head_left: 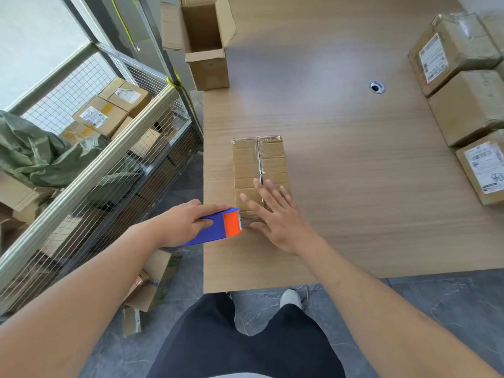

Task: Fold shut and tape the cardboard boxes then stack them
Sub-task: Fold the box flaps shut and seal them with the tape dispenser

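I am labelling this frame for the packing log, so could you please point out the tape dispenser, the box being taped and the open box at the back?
tape dispenser (218,226): head view, blue body.
box being taped (246,165): head view, left top flap.
open box (210,72): head view, front wall.

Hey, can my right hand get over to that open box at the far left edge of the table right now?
Probably yes: the right hand lies flat on the closed box, holding nothing, and bare table lies toward the open box.

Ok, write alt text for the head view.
Flat right hand presses a closed brown cardboard box on a wooden table, while the left hand grips a blue and orange tape dispenser at its near end.
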The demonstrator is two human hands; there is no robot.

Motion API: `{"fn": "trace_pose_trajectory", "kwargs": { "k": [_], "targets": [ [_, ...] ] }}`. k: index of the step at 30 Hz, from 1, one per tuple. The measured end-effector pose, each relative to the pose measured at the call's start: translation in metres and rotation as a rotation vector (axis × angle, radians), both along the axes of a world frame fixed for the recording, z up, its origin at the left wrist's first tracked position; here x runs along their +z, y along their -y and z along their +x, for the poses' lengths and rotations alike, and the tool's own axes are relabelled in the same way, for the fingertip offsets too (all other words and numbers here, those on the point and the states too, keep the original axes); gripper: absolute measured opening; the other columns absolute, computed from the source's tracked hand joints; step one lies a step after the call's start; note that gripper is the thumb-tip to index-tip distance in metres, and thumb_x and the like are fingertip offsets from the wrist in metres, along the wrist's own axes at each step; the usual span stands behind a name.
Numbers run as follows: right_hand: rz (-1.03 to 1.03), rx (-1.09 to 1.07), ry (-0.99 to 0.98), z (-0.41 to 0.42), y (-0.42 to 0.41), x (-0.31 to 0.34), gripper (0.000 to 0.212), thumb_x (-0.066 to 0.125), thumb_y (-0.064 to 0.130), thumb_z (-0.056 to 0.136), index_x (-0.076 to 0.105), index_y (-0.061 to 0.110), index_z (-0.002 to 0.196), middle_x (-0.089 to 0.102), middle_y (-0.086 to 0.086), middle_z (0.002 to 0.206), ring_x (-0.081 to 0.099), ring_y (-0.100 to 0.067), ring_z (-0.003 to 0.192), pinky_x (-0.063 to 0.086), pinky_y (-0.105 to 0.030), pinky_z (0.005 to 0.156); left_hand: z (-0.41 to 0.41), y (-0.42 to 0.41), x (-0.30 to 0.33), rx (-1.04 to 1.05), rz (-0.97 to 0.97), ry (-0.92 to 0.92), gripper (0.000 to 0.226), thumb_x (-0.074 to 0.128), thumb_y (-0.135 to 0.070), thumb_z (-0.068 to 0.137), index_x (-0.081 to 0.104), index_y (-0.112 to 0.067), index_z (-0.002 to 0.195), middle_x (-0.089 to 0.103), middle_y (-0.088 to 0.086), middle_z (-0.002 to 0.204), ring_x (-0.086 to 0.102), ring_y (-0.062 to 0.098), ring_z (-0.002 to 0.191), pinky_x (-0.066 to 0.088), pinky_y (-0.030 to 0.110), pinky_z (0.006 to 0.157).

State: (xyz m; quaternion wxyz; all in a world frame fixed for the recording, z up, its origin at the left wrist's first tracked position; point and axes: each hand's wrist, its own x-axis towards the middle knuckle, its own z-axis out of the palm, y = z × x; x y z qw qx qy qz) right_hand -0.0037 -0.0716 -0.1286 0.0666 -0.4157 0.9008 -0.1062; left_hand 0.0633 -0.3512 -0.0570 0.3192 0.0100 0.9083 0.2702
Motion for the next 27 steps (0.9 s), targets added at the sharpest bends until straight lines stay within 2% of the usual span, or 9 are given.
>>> {"fn": "trace_pose_trajectory", "kwargs": {
  "k": [4,7,16,21,24,27],
  "targets": [
    [-0.013,-0.020,-0.187,0.001,0.001,-0.021,0.068,0.057,0.039,0.103,0.021,0.042,0.160,0.011,-0.003,0.171,0.014,-0.029,0.157,0.019,-0.051,0.125,0.007,0.002,-0.008,0.056,0.094,0.019,0.059,0.041,-0.034,0.109,0.022,-0.085,0.131,0.049,-0.005,0.109,0.053,0.013,0.097,0.040,0.034,0.088],
    [-0.041,-0.008,-0.268,-0.001,-0.003,-0.030,0.072,0.061,0.034,0.102,0.020,0.045,0.160,0.013,-0.003,0.171,0.017,-0.029,0.157,0.020,-0.051,0.124,0.015,0.012,-0.014,0.066,0.151,0.029,0.058,0.043,-0.031,0.109,0.026,-0.079,0.138,0.048,-0.007,0.109,0.053,0.012,0.099,0.039,0.031,0.088],
    [-0.042,0.071,-0.208,-0.015,-0.006,-0.023,0.062,0.054,0.042,0.104,0.024,0.048,0.158,0.014,-0.001,0.171,0.015,-0.026,0.157,0.018,-0.049,0.126,0.023,0.027,-0.012,0.062,0.190,0.023,0.058,0.043,-0.030,0.109,0.026,-0.078,0.139,0.049,-0.009,0.110,0.052,0.007,0.101,0.037,0.028,0.090],
    [-0.025,0.053,-0.193,-0.015,-0.005,-0.019,0.060,0.052,0.044,0.104,0.026,0.049,0.157,0.015,0.001,0.171,0.016,-0.024,0.157,0.016,-0.046,0.126,0.031,0.025,-0.008,0.118,0.232,0.053,0.057,0.043,-0.029,0.110,0.030,-0.076,0.139,0.050,-0.006,0.109,0.054,0.013,0.102,0.041,0.034,0.096],
    [0.008,0.054,-0.164,-0.015,-0.006,-0.015,0.056,0.044,0.047,0.104,0.025,0.050,0.157,0.013,0.002,0.171,0.014,-0.023,0.157,0.014,-0.045,0.127,0.037,0.021,-0.004,0.154,0.276,0.057,0.055,0.043,-0.028,0.110,0.033,-0.074,0.140,0.052,-0.006,0.110,0.054,0.013,0.104,0.042,0.035,0.097],
    [0.014,0.045,-0.138,-0.015,-0.005,-0.012,0.058,0.048,0.046,0.104,0.025,0.050,0.157,0.014,0.002,0.171,0.015,-0.022,0.157,0.014,-0.045,0.127,0.040,0.026,-0.001,0.156,0.302,0.065,0.054,0.044,-0.027,0.110,0.036,-0.069,0.143,0.053,-0.005,0.111,0.056,0.015,0.105,0.042,0.038,0.100]
  ]
}}
